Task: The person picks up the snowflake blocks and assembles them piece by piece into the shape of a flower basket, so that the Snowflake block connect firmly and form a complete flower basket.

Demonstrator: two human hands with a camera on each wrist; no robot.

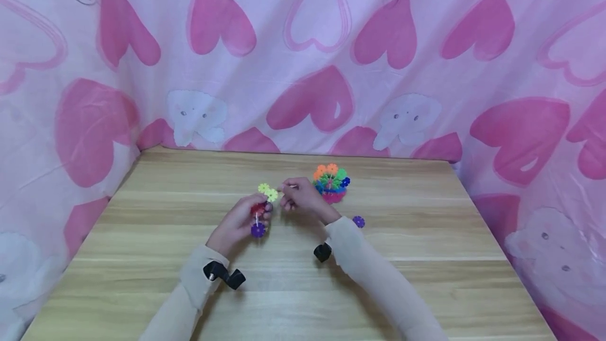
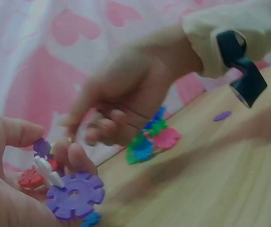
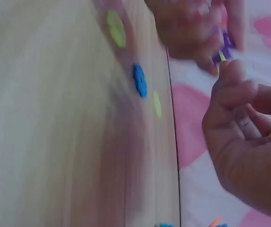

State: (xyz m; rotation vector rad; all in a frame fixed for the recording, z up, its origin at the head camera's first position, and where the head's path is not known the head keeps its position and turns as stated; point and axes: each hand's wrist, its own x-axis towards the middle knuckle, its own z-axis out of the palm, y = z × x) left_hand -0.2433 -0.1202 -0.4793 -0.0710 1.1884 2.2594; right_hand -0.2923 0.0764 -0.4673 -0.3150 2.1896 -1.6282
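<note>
My left hand holds a small cluster of notched, flower-shaped building discs: a purple disc, a white disc, a red disc and a smaller-looking purple piece by the thumb. The right hand is raised close to the left fingertips, its own fingers bent. Thumb and forefinger pinch a yellow disc, seen only as a thin sliver against the purple piece. Two yellow discs show just past the left fingers in the head view. Blur softens both hands in the wrist views.
A many-coloured assembly of discs stands beyond the right hand. One loose purple disc lies near the right forearm. On the wooden table, a blue disc lies between two yellow ones. A pink heart-patterned curtain surrounds the table.
</note>
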